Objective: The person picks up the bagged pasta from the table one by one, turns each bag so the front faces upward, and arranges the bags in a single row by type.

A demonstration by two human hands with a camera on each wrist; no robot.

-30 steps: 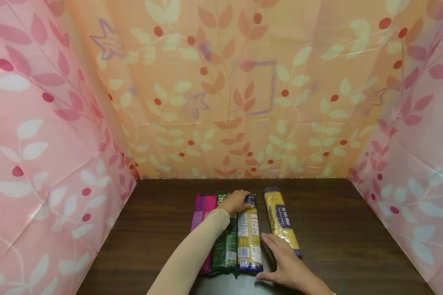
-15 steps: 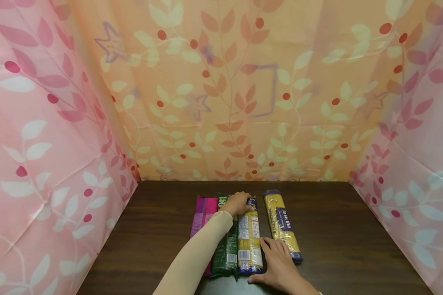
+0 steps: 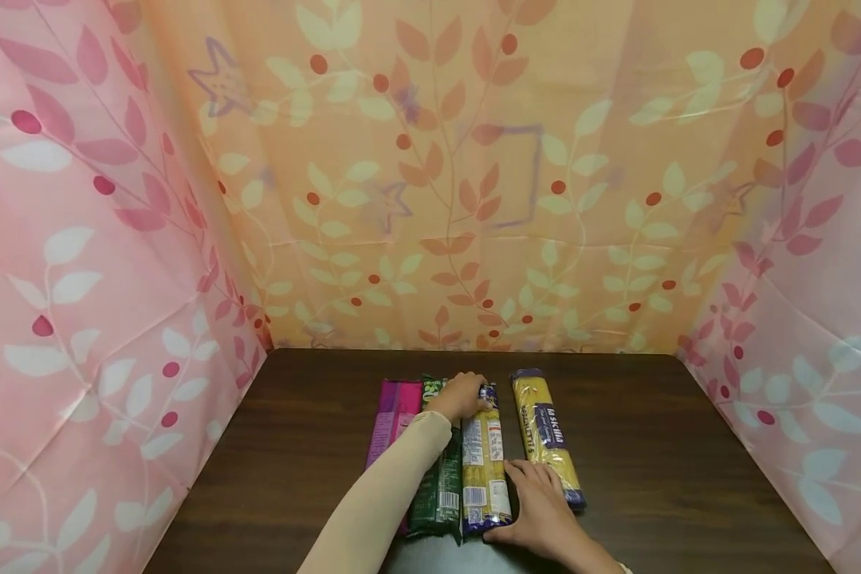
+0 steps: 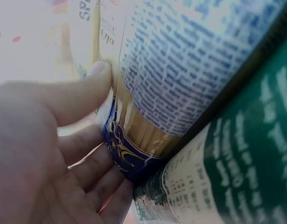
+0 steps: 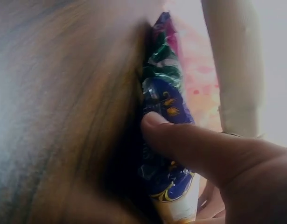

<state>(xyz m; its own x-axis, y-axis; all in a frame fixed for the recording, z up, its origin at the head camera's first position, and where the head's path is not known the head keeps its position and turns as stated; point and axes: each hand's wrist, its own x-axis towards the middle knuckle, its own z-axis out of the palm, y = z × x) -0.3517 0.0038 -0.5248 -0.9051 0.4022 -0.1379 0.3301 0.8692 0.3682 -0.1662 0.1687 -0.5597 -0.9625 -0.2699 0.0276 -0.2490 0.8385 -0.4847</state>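
Observation:
Three packets lie side by side in the head view: a magenta one (image 3: 395, 418), a dark green one (image 3: 436, 494) and a blue-ended spaghetti packet (image 3: 484, 470) with its label and barcode up. My left hand (image 3: 461, 395) reaches across the first two and holds the far end of the spaghetti packet. Its thumb lies on one side and its fingers curl at the blue end (image 4: 129, 149) in the left wrist view. My right hand (image 3: 541, 510) holds the near right corner, its thumb against the blue end (image 5: 166, 100) in the right wrist view.
A second spaghetti packet (image 3: 548, 434), yellow with a purple label, lies slightly slanted to the right, apart from the row. All rest on a dark wood table (image 3: 689, 462). Patterned orange and pink curtains (image 3: 430, 199) enclose its back and sides.
My right hand has moved slightly left, from beside the blue-ended spaghetti packet to its near end and right edge. The left hand stays at the far end. The packets have barely moved.

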